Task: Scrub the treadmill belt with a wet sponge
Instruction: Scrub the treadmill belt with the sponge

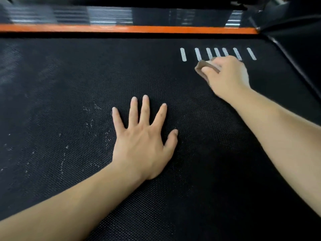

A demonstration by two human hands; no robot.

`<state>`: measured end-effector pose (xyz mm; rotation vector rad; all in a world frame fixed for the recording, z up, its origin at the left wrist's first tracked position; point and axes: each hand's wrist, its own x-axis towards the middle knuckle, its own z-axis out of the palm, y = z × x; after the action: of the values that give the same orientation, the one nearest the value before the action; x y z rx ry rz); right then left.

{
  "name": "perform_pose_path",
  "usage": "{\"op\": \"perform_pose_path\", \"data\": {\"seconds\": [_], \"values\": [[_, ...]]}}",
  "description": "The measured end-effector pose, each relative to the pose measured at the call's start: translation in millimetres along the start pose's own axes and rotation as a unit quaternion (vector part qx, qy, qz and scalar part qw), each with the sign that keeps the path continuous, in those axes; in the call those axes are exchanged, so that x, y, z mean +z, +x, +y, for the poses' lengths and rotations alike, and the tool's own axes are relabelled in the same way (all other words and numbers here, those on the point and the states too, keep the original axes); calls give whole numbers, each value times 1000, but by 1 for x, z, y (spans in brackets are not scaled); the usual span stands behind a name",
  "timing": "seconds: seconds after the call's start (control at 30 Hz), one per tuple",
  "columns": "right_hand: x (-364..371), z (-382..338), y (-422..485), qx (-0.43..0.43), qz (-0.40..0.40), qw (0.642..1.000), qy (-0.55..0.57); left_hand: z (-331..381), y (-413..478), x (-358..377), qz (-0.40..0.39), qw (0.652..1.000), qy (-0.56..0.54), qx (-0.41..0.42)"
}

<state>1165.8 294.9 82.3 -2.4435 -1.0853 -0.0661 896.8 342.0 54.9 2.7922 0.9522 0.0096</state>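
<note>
Left hand (142,145) down flat on the treadmill belt (69,84), fingers spread wide and straight, palm pressing the black weave, its grip apart and holding nothing; right hand (227,77) out ahead near the far right corner, its grip clamped on the sponge (205,66), fingers curled over the top, thumb tucked against the near side; the sponge is brownish and blurred, poking out to the left of the knuckles, sitting on the belt right at the near ends of the white stripes (183,54); the hand covers the lower ends of the middle stripes; pale scuffs and flecks (90,124) dot the belt to the left of the flat hand; an orange strip (121,29) runs across the far edge of the belt; a black side rail (295,49) angles down the right
</note>
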Motion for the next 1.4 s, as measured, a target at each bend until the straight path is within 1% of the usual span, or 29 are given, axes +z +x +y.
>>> {"op": "perform_pose_path", "data": {"seconds": [0.03,0.1,0.13,0.17,0.3,0.33,0.37,0.43,0.47,0.5,0.53,0.6,0.63,0.67,0.7,0.77,0.8,0.87,0.93,0.97,1.03,1.1,1.13,1.17,1.2,1.27,1.3,1.33,1.4], "values": [[4,-4,-6,-25,-14,1000,3,0,0,0,1,1000,2,-1],[6,-13,-27,-90,-71,993,23,1,0,-1,3,1000,3,-6],[3,-13,-30,-99,-92,990,29,1,0,-2,2,1000,3,-8],[-1,-8,-22,-89,-98,991,28,1,1,-2,0,1000,0,-8],[2,5,37,-13,4,1000,-10,0,2,-3,1,1000,-17,-17],[7,4,39,-21,12,1000,-20,0,3,-3,1,1000,-16,-18],[13,3,36,-44,5,999,-22,1,2,-3,-1,1000,-13,-19],[17,-3,20,-128,-44,991,5,2,2,-3,-2,1000,-9,-19],[12,-2,18,-150,-67,986,14,2,3,-3,0,1000,-8,-18],[8,2,28,-142,-70,987,9,1,3,-3,0,1000,-7,-18],[6,5,43,-115,-56,992,-5,1,3,-2,-2,1000,-5,-15],[4,11,74,-18,-3,1000,-23,1,2,-2,1,1000,-7,-13],[7,10,79,11,20,999,-23,1,2,-2,3,1000,-8,-12],[11,6,77,6,31,999,-24,1,2,-1,5,1000,-10,-12],[17,2,72,-24,25,999,-16,1,2,-1,5,1000,-11,-12],[25,-4,59,-101,-24,995,9,1,3,-1,7,1000,-11,-14],[22,-5,57,-113,-38,993,8,1,3,-2,6,1000,-9,-14],[17,-1,75,-71,-21,997,-1,1,3,-2,4,1000,-7,-10],[13,2,93,14,11,1000,4,1,3,-2,7,1000,-15,-10],[14,1,96,35,23,999,9,1,3,-2,9,1000,-19,-10],[21,-4,92,-6,15,1000,15,1,3,-2,6,1000,-19,-11],[24,-9,81,-66,-31,997,26,1,4,-2,4,1000,-11,-10],[22,-9,78,-77,-43,996,20,1,4,-3,5,1000,-10,-11],[20,-5,82,-63,-38,997,10,1,4,-2,5,1000,-8,-10],[17,-2,88,-31,-20,999,2,1,4,-2,5,1000,-8,-8],[9,5,101,60,23,998,-2,1,3,-2,6,1000,-12,-8],[7,7,103,88,35,995,-1,1,3,-2,7,1000,-15,-7],[8,7,101,89,41,995,-2,1,3,-2,5,1000,-16,-7],[11,5,92,40,11,999,16,1,4,-2,2,1000,-11,-7]]}}
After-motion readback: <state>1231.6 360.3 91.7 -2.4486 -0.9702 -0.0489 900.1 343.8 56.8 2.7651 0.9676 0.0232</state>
